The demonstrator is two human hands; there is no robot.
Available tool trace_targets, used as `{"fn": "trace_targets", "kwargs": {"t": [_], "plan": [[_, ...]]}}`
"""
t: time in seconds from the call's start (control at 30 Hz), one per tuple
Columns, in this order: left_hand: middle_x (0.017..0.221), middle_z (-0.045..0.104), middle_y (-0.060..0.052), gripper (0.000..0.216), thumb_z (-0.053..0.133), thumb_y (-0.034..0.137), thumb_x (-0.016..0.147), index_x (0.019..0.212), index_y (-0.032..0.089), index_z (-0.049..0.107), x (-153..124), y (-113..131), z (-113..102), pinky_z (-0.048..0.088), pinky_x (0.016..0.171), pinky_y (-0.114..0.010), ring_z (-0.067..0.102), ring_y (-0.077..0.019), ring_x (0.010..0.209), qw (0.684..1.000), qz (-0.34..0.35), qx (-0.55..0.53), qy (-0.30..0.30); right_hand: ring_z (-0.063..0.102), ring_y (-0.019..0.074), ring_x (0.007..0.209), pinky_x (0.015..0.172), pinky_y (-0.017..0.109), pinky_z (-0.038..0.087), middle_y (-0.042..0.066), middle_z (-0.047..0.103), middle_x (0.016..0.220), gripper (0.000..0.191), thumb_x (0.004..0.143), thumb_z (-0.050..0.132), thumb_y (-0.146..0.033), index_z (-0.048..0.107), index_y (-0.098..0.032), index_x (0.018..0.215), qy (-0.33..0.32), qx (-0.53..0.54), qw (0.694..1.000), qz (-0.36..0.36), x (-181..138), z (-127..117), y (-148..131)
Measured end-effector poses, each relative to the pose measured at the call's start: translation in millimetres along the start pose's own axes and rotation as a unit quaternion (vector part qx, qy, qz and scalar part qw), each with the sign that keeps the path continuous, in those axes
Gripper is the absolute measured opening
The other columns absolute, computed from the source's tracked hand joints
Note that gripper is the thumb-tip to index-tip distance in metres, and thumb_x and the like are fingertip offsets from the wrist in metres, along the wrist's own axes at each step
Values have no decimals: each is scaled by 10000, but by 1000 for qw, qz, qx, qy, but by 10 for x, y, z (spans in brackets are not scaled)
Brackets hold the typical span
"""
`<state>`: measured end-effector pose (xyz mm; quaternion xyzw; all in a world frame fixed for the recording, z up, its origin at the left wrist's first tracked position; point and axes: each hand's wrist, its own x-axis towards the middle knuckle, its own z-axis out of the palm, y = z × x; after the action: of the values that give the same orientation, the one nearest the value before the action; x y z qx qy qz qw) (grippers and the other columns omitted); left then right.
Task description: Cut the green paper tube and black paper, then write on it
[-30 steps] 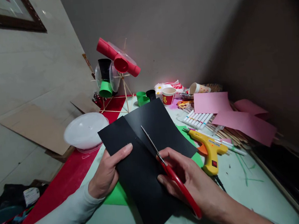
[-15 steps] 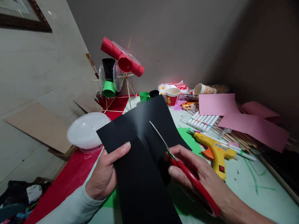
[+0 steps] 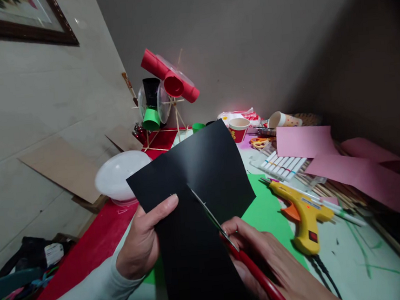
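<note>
Black paper takes up the middle of the frame: one large sheet (image 3: 208,163), held up over the table (image 3: 353,262) and partly cut. The person's left hand (image 3: 138,242) grips it by the left side, thumb pressed flat on top and the other fingers tucked behind. The right hand (image 3: 265,261) is wrapped around the red handle of a pair of scissors (image 3: 244,257), its blades lying along the slit; whether they are parted is hard to tell.

As for progress, the cut looks well advanced but unfinished. Below the scissors' tip the paper is divided into a long strip at lower centre and a flap lifted toward the right; above the tip, an uncut stretch up to the far edge joins the two — that much is left on this line.

Other work appears further on: in the upper middle, red tubes (image 3: 154,65) sit mounted on a wooden-stick frame (image 3: 177,114), with a black cup (image 3: 152,92) and a green cup (image 3: 151,120) beside them. At right, a yellow glue gun (image 3: 301,211) lies near a green sheet (image 3: 260,200) — neither touched by a hand.
</note>
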<state>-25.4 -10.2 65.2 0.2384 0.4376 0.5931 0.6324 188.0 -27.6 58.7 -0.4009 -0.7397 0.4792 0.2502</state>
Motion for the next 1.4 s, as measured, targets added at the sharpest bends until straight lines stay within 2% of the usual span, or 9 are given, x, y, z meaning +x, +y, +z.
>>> {"fn": "trace_targets", "kwargs": {"t": [0.27,0.4,0.57,0.67,0.77,0.93,1.0,1.17,1.4], "plan": [[1048,793,-118,551,758,154,801,1332,136,609,-63,20,63,646,838,-408,776,-292,881,1000,-12,14,16,363,126,561,554,250,361,-64,457,657,385,947,447,-628,461,-243,949,-21,19,1000,9,29,6,19],[1080,794,-70,639,769,157,797,1401,213,570,-100,-25,93,618,916,-405,771,-290,925,1000,-8,13,5,460,132,584,588,256,418,-39,548,688,384,939,486,-622,483,-238,956,-18,47,999,17,43,18,28],[1155,776,-52,525,741,179,837,1347,250,635,-149,-93,144,552,1031,-412,710,-309,1117,999,-3,14,-35,589,191,691,654,300,478,12,653,763,376,933,489,-612,537,-246,1002,22,22,999,6,19,42,89],[1168,772,-49,480,732,167,838,1307,242,664,-171,-115,160,559,1017,-405,692,-311,1151,999,10,24,-32,626,224,779,723,341,497,37,690,840,399,944,446,-625,550,-258,1061,46,-4,999,-11,-8,60,131],[1162,773,-54,455,721,175,846,1297,222,672,-194,-131,161,571,994,-389,696,-306,1141,999,-1,25,-34,626,213,772,720,337,487,36,706,881,368,972,410,-598,542,-268,1066,63,-18,998,-25,-12,80,142],[1164,774,-32,506,763,218,826,1319,268,661,-239,-151,160,568,999,-376,678,-303,1177,999,-13,23,-31,518,158,617,618,284,440,-27,585,705,319,980,413,-559,498,-252,979,58,-14,997,-47,41,96,121],[1180,769,-27,503,763,220,831,1319,283,660,-255,-152,161,579,980,-363,678,-296,1179,999,-16,25,-26,482,145,597,577,264,417,-36,542,694,305,976,428,-540,495,-243,979,57,-3,996,-63,60,102,119],[1192,764,-49,524,779,223,814,1322,251,656,-285,-136,171,602,936,-376,700,-307,1136,999,-23,2,-35,451,126,577,529,236,374,-41,519,692,240,972,461,-458,508,-230,1031,74,12,992,-101,73,137,159],[1185,767,-23,512,747,199,836,1331,288,650,-305,-113,186,611,906,-348,709,-287,1120,999,-23,-16,-44,465,120,538,526,236,375,-48,537,652,308,974,483,-521,515,-229,1065,44,73,991,-104,87,165,220]]}}
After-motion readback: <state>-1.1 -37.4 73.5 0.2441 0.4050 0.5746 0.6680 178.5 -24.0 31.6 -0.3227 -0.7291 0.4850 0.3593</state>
